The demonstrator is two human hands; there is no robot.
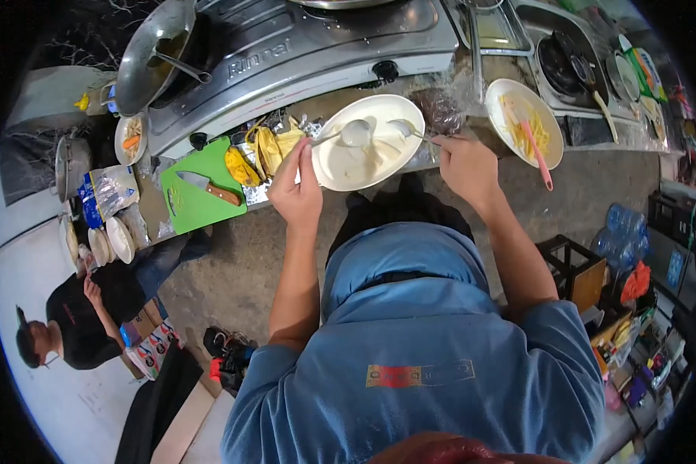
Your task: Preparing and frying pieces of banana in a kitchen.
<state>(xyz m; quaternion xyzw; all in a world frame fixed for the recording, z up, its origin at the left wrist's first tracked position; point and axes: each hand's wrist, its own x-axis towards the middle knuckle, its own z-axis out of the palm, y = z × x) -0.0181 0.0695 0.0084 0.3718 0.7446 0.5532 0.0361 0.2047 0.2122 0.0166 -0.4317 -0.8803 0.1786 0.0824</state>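
Observation:
My left hand (297, 191) grips the handle of a metal spoon (356, 133), whose bowl is over a white oval dish (337, 168). A second metal spoon (405, 127) is held by my right hand (470, 168), its bowl at the right part of the same dish. Creamy off-white batter or sauce (377, 158) lies in the dish, partly shaded. Left of the dish are banana peels (267, 152) and a spotted yellow banana (240, 166) on foil. A knife with a wooden handle (223, 194) rests on a green cutting board (200, 217).
A Rinnai gas stove (325, 58) runs along the back, with a wok (129, 75) on its left. At right stands a bowl (499, 124) of yellow strips with a pink utensil (536, 145), near a sink (542, 20) holding a black pan (559, 69). Another person (87, 313) is at left.

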